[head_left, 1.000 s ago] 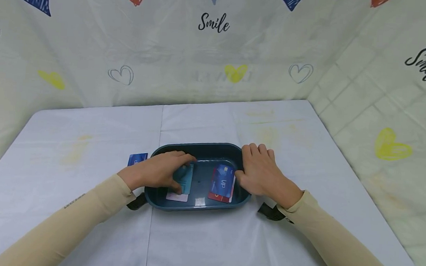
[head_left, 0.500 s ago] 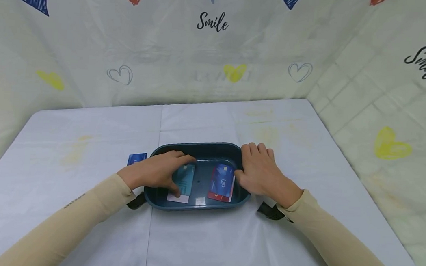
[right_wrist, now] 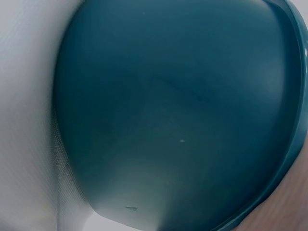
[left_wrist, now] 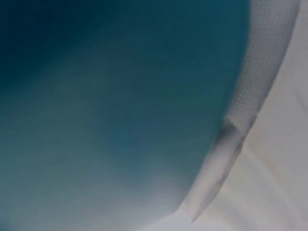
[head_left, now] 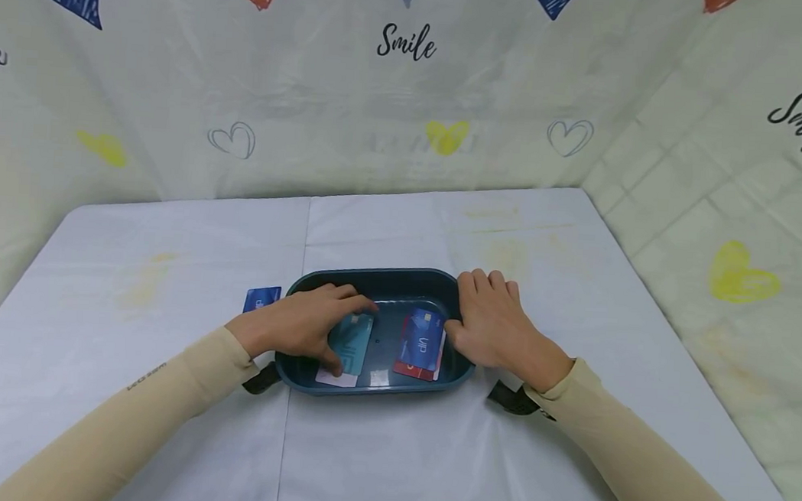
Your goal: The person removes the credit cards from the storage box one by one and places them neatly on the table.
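Observation:
A dark teal plastic bin (head_left: 365, 391) stands on the table in the head view. My right hand (head_left: 496, 321) grips its right rim, fingers over the edge and thumb inside. My left hand (head_left: 307, 317) reaches over the left rim into the bin, thumb and fingers spread around a teal card (head_left: 354, 346). The thumb touches that card; part of it lies hidden under the hand. Beneath it a pale pink card (head_left: 338, 380) peeks out. To the right, a blue VIP card (head_left: 423, 340) lies over a red card (head_left: 413, 371). Both wrist views show mostly the bin's teal outer wall (right_wrist: 168, 106).
Another blue card (head_left: 262, 298) lies on the white-covered table (head_left: 166, 259), outside the bin at its left end. Black straps (head_left: 514, 399) hang at both wrists. Patterned curtain (head_left: 315, 84) stands behind the table and to the right.
The teal card has shifted a little to the right and turned slightly under my left hand. My right hand has stayed on the rim. The head view has shifted slightly.

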The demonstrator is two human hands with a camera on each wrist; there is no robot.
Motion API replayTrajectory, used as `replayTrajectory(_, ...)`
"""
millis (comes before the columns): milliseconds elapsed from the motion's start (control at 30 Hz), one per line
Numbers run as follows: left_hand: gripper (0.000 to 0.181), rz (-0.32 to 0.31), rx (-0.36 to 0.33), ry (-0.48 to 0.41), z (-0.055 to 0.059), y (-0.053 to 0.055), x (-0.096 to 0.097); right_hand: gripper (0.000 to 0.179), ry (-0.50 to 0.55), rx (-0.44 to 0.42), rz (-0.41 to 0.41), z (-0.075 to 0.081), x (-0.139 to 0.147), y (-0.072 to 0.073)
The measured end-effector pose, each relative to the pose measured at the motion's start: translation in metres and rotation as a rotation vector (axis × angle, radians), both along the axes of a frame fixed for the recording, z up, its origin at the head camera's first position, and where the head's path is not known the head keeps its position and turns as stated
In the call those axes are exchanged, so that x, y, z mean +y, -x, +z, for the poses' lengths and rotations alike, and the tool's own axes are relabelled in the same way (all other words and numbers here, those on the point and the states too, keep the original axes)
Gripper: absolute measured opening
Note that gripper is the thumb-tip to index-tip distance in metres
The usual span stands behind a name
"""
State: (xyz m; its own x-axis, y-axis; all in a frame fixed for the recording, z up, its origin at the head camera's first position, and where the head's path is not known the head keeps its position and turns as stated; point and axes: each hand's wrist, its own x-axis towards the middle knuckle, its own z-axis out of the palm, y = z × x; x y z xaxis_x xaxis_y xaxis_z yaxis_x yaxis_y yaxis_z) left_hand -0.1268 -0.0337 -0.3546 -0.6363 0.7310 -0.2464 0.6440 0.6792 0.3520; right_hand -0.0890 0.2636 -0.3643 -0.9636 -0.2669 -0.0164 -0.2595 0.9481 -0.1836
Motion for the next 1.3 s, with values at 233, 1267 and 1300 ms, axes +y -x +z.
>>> replayTrajectory(233,0.089,-0.031,0.034,-0.018,-0.0045,0.0005,-0.0019,0.029,0.002,-0.001,0.002,0.0015,-0.0006,-0.0001)
replayTrajectory(1267,0.072,-0.061,-0.04,-0.152,-0.0029,-0.0001,-0.0071,0.032,0.009,0.006,-0.003,0.0004,-0.0005,-0.0008)
replayTrajectory(1300,0.069,-0.064,-0.04,-0.163,-0.0031,0.0006,-0.0069,0.032,0.008,0.006,-0.003,0.0003,-0.0005,-0.0008)
